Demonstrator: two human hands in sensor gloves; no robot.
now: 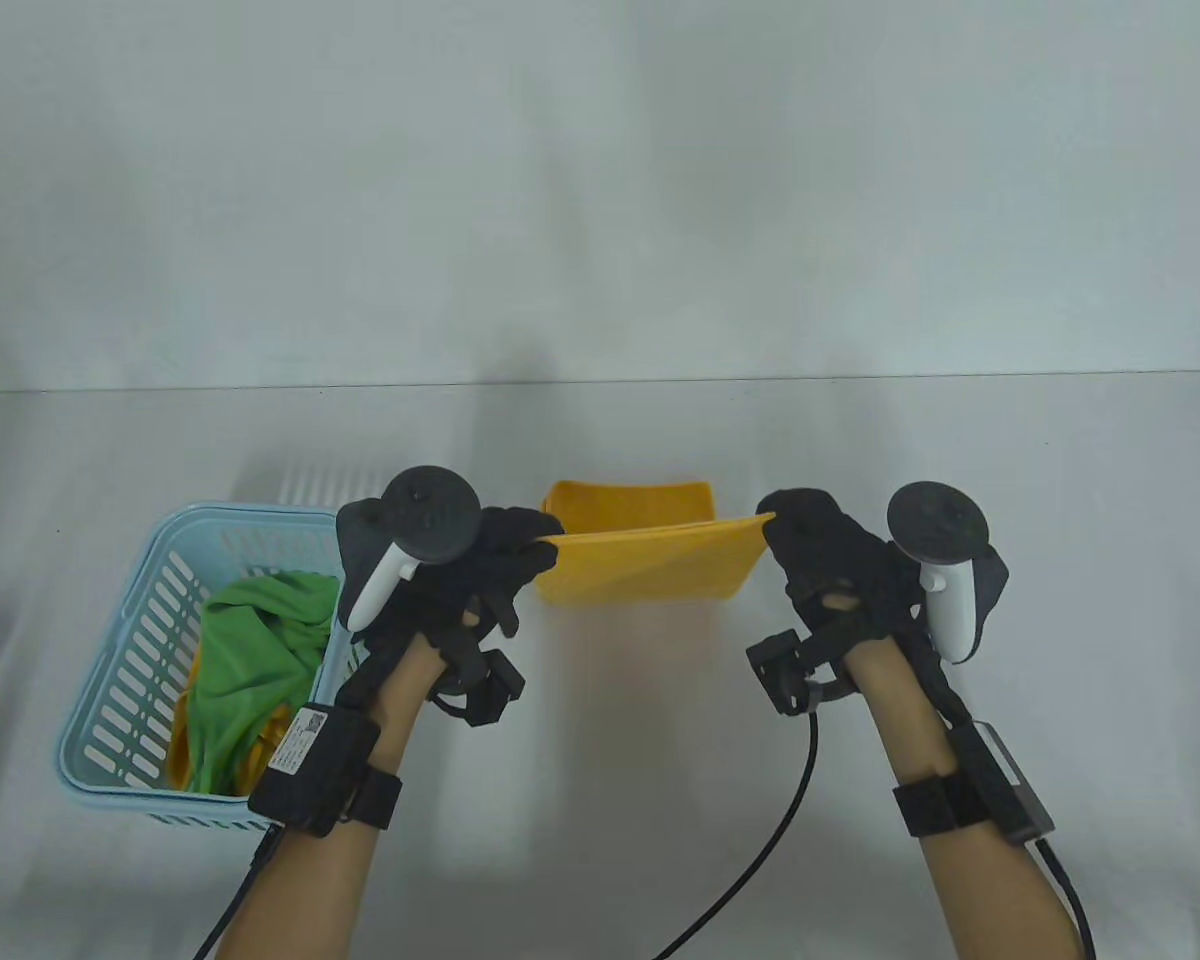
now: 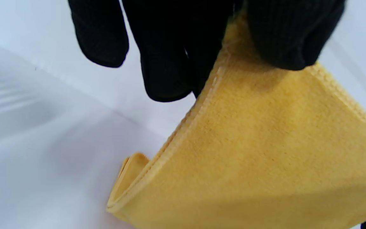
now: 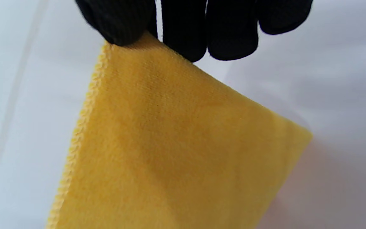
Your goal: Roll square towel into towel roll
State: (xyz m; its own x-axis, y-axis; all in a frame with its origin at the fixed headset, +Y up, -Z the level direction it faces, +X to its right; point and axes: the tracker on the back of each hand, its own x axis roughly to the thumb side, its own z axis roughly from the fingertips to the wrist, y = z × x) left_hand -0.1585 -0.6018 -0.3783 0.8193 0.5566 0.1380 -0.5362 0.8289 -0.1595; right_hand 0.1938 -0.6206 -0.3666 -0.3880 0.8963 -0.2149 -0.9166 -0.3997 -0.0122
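Note:
A yellow square towel (image 1: 650, 565) hangs stretched between both hands above the middle of the table, its far part folded under and lying on the tabletop. My left hand (image 1: 530, 545) pinches the towel's left corner. My right hand (image 1: 785, 535) pinches its right corner. In the left wrist view the stitched towel (image 2: 265, 159) edge runs down from my gloved fingertips (image 2: 167, 63) to a fold on the table. In the right wrist view my fingertips (image 3: 122, 25) grip the towel (image 3: 176, 152) corner, and the cloth slopes down to the white surface.
A light blue slotted basket (image 1: 130, 690) stands at the left, close beside my left forearm, holding a green cloth (image 1: 260, 640) and some yellow cloth. A black cable (image 1: 760, 850) trails from my right wrist across the near table. The white wall rises behind the table's far edge.

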